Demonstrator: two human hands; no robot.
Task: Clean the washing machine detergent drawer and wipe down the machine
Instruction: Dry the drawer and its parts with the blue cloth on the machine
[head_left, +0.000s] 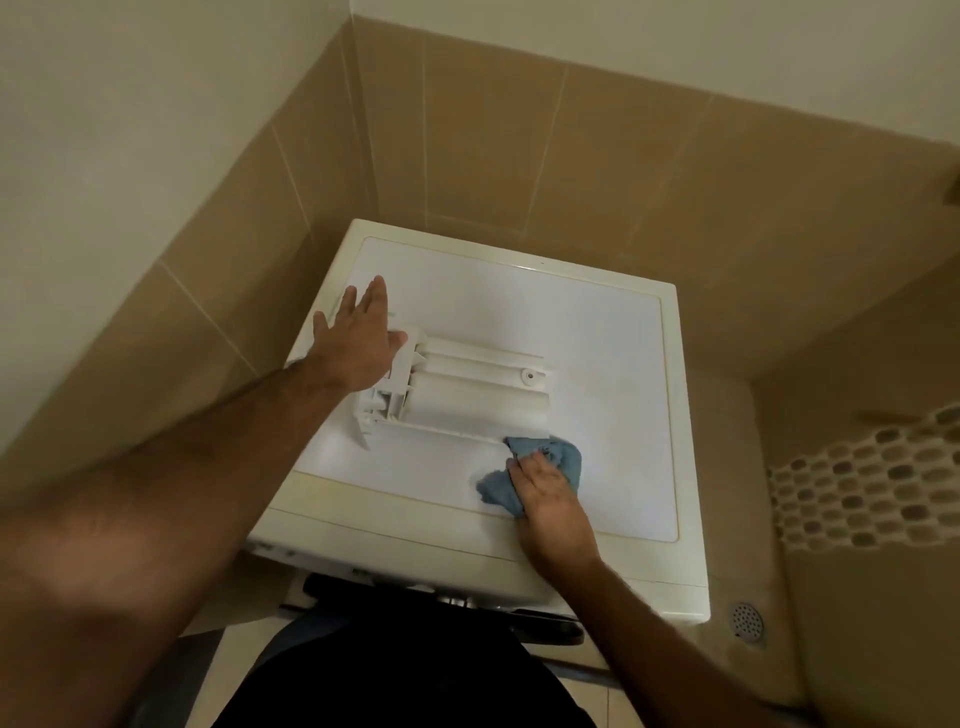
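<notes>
The white detergent drawer (467, 392) lies upside down on the white top of the washing machine (597, 332), its front panel toward the left. My left hand (358, 338) hovers over or rests at the drawer's left end, fingers spread, thumb against the panel; it grips nothing. My right hand (550, 499) presses a crumpled blue cloth (556, 460) onto the machine top, just in front of the drawer's right corner.
The machine stands in a corner of beige tiled walls (467, 145). To its right is tiled floor with a round metal drain (746, 620) and a mosaic strip (872, 488). The machine's front edge (415, 566) is just ahead of my dark-clothed body.
</notes>
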